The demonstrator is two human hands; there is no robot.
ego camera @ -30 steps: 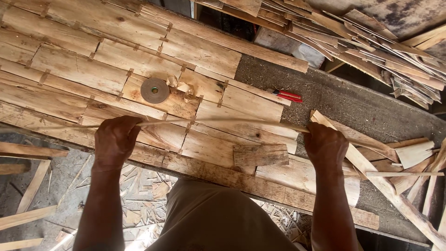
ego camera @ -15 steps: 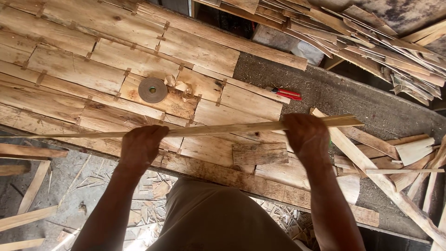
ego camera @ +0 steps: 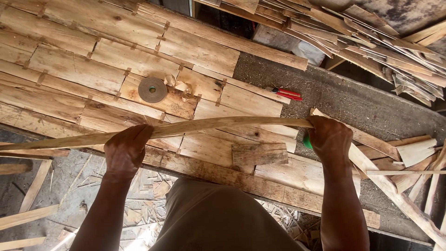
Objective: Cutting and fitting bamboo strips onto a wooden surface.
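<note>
Both hands are gripping one long thin wood strip [ego camera: 209,125], which is running approx. horizontal across the view, slightly bowed, w/ its left end reaching the left frame edge.

Left hand [ego camera: 125,151]: fingers are wrapping over the strip from above, fist closed on it, approx. a third of the way along from the left end.

Right hand [ego camera: 330,139]: is clamping the strip's right end, fingers curled around it. A small green item [ego camera: 307,142] is showing just beside this hand at its left edge; cannot tell what it is or whether the hand is holding it.

The hands are sitting well apart along the strip, one per end region.

Below the strip: a workbench [ego camera: 334,97] w/ rough grey top, carrying a sheet of veneer pieces [ego camera: 93,69] joined edge to edge by small tape tabs. A roll of brown tape [ego camera: 152,89] is lying flat on the sheet, beyond the strip, betw. the two hands. A red-handled cutter [ego camera: 285,94] is lying on the grey top, beyond the right hand.

Top right: stack of thin wood strips [ego camera: 371,42]. Right edge: loose offcuts [ego camera: 413,153] on the bench. Floor at lower left: shavings and scrap sticks [ego camera: 28,216]. The person's khaki clothing [ego camera: 218,218] is filling the bottom centre.
</note>
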